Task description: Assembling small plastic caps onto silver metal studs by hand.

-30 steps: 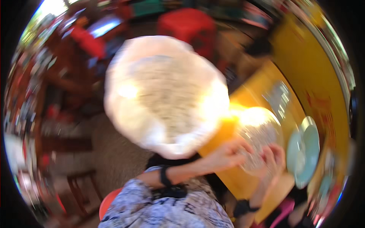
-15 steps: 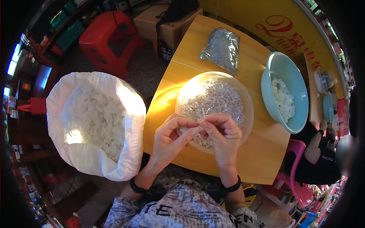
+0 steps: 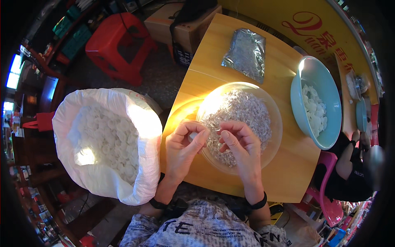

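My left hand (image 3: pixel 183 146) pinches a small white cap (image 3: pixel 193 135) between thumb and fingers. My right hand (image 3: pixel 238 144) is close beside it, fingers curled, pinching what looks like a small clear piece; the piece itself is too small to make out. Both hands hover over the near rim of a clear bowl (image 3: pixel 275 136) heaped with small clear plastic pieces, on a yellow wooden table (image 3: pixel 284 177). A big white sack (image 3: pixel 144 173) full of white caps stands open at my left. A light blue bowl (image 3: pixel 327 101) with white caps sits at the right.
A clear bag of small parts (image 3: pixel 246 53) lies at the table's far side. A red stool (image 3: pixel 119 45) and a cardboard box (image 3: pixel 181 29) stand on the floor beyond. Another person (image 3: pixel 349 164) in dark clothes sits at the right by a pink stool (image 3: pixel 329 201).
A second ago the view was blurred and swung toward the sack; it now looks down on the table. My hands stay together over the clear bowl, fingers shifted slightly.
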A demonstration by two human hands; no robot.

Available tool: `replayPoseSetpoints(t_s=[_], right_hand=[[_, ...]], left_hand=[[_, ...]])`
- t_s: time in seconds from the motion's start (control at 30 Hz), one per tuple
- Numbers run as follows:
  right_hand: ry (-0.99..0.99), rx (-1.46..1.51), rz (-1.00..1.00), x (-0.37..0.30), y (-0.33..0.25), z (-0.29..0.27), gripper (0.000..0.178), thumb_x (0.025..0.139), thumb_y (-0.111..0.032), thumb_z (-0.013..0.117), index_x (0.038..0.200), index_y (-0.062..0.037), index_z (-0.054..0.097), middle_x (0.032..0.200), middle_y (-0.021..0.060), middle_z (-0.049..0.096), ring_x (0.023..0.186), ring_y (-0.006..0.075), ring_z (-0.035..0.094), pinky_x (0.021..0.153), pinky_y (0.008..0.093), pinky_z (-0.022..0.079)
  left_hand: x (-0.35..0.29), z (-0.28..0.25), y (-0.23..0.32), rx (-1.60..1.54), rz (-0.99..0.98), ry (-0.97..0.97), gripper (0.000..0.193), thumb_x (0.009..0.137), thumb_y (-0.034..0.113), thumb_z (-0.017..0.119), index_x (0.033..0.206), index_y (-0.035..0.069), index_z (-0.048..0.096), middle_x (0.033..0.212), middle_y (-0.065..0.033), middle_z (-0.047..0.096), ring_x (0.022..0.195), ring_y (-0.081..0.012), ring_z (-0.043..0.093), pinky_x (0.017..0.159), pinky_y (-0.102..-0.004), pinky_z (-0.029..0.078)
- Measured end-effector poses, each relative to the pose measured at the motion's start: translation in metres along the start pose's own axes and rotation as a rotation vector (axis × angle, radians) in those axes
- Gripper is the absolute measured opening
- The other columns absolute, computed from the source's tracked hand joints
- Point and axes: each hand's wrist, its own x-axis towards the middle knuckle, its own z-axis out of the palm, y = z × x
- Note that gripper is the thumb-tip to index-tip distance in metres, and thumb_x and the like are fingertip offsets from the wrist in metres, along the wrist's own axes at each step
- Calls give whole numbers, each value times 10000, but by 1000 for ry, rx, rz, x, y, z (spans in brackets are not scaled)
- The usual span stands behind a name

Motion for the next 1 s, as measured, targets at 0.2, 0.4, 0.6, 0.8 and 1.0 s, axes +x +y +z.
replayPoseSetpoints(t_s=[0.2,0.4,0.6,0.8,1.0], right_hand=[[-32,-55,31,3,3,3,135,857,-77,639,975,-12,624,900,26,630,724,56,568,609,192,484],[-30,-28,20,0,3,4,113,854,-64,641,950,-4,636,890,35,642,710,59,579,612,187,487],[16,84,12,5,6,1,128,868,-96,631,955,-3,628,875,36,637,672,62,565,597,196,482],[-4,252,44,5,7,-1,121,872,-98,625,958,-13,617,888,41,636,706,52,551,610,199,476],[-39,17,-218,-7,10,11,107,879,-60,601,974,-9,603,987,80,640,872,111,607,726,228,500]], left_hand=[[2,-1,-2,61,47,-13,46,854,33,627,884,23,594,845,0,579,678,-30,499,577,-159,391],[2,-3,-1,13,-2,-31,47,863,45,618,894,19,593,832,1,577,682,-41,502,589,-164,396],[2,2,7,-25,-33,-34,132,889,9,557,1020,-6,559,1005,-62,576,834,-104,561,756,-231,462],[1,1,-3,17,134,-91,278,886,-29,543,1153,-10,466,1227,-153,510,1049,-191,572,937,-307,460],[0,-5,-5,107,170,-114,356,849,-57,586,1172,8,450,1231,-151,515,1056,-189,568,933,-306,458]])
